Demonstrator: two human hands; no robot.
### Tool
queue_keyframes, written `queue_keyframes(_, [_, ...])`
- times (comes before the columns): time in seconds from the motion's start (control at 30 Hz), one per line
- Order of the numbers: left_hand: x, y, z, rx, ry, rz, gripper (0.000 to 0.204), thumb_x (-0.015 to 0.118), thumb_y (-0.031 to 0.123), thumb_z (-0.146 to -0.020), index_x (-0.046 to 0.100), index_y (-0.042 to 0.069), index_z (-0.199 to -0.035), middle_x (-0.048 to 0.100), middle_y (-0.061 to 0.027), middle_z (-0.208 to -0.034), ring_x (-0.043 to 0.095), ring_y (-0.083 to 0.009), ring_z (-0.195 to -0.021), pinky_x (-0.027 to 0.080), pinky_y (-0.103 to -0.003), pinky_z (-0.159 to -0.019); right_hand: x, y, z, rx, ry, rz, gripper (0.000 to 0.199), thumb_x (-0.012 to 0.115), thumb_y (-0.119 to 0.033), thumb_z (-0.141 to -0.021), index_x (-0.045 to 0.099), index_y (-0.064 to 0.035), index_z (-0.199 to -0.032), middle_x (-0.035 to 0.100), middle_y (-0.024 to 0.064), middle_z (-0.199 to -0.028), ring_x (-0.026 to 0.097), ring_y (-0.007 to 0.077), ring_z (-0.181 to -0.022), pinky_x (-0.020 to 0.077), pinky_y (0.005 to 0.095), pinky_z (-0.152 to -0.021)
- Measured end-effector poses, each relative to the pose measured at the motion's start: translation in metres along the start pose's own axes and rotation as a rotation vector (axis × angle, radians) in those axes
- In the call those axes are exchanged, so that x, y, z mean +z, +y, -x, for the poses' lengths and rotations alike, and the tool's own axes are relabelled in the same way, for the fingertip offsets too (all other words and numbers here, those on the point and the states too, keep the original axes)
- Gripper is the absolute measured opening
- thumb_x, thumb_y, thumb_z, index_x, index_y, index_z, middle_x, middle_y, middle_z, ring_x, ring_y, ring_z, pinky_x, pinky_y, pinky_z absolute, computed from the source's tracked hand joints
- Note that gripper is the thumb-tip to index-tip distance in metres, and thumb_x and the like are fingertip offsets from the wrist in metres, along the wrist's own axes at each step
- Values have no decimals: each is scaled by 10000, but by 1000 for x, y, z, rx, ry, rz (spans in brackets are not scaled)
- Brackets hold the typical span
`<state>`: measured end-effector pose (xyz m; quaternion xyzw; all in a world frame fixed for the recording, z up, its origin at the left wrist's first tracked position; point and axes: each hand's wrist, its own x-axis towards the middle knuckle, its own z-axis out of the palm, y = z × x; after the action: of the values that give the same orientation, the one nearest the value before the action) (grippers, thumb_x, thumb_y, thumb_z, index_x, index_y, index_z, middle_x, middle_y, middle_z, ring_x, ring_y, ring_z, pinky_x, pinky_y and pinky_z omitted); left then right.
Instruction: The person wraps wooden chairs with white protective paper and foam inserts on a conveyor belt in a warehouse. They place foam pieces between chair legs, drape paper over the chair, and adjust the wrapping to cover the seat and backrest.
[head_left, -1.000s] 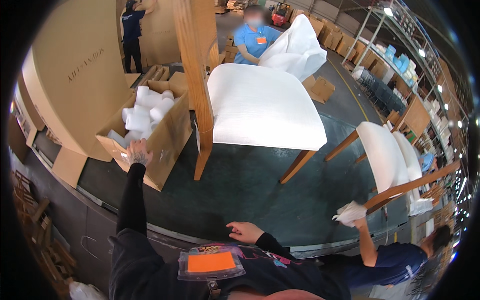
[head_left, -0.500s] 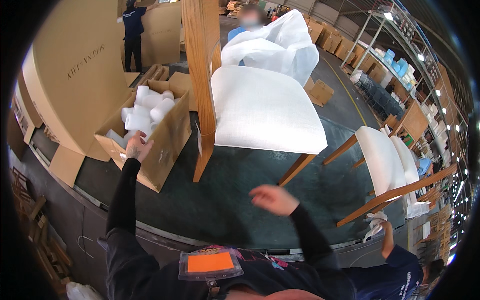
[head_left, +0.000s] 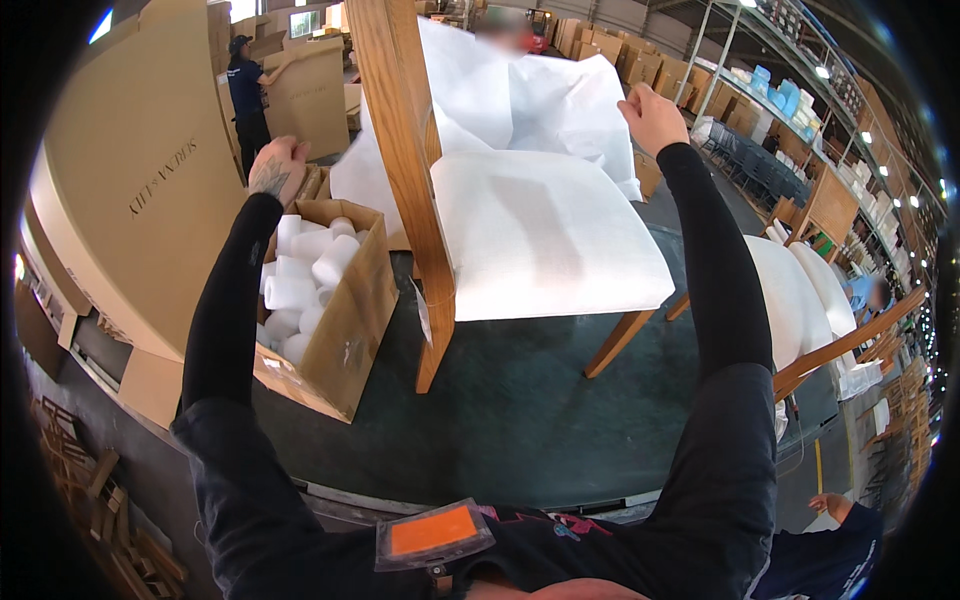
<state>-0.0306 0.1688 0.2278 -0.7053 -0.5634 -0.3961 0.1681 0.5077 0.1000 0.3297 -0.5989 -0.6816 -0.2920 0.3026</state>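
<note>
A wooden chair with a white upholstered seat (head_left: 550, 240) stands before me, its brown back post (head_left: 390, 120) rising on the left. Behind it a thin white wrapping sheet (head_left: 570, 105) is spread wide, with a person partly hidden behind. My left hand (head_left: 280, 168) is raised over the far end of a cardboard box (head_left: 350, 340) of white foam rolls (head_left: 290, 285); its fingers bend away from view, their tips partly hidden. My right hand (head_left: 655, 118) is up at the sheet's right edge, fingers curled closed; whether it grips the edge is unclear.
A tall carton (head_left: 120, 150) stands at the left, and a person handles a cardboard panel (head_left: 305, 100) beyond it. More white-seated chairs (head_left: 790, 290) stand to the right. The chair rests on a dark green surface (head_left: 500, 430). Another person's hand (head_left: 832, 505) shows at lower right.
Both my hands have moved up and forward, the left away from the foam rolls, the right over to the sheet's edge. The white sheet has spread out and lower behind the chair.
</note>
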Motion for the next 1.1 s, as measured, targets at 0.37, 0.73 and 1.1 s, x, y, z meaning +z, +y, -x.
queue_keyframes(0.37, [-14, -8, -141, 8, 108, -97, 751, 754, 399, -802, 428, 31, -1369, 530, -242, -1336, 517, -412, -1264, 468, -516, -1013, 7, -61, -101, 136, 240, 358, 1054, 785, -547, -771, 198, -218, -1582, 317, 158, -1588, 271, 334, -1487, 249, 677, -1137])
queue_keyframes(0.73, [-10, 43, -194, -51, 460, -181, 1144, 823, 537, -696, 177, 187, -1573, 269, -230, -1572, 256, -400, -1464, 308, -664, -1091, 4, -72, -161, 48, 102, 233, 370, 652, -348, -877, 678, -175, -1203, 705, 145, -1112, 655, 352, -1059, 512, 501, -928])
queue_keyframes(1.1, [-38, -11, -251, -288, 419, -24, 528, 599, 510, -870, 677, 80, -1165, 704, -214, -1099, 680, -379, -1048, 534, -483, -892, -123, -100, -188, -390, 727, 206, 249, 654, -204, -860, 702, -5, -1002, 706, 218, -979, 661, 403, -947, 510, 463, -853])
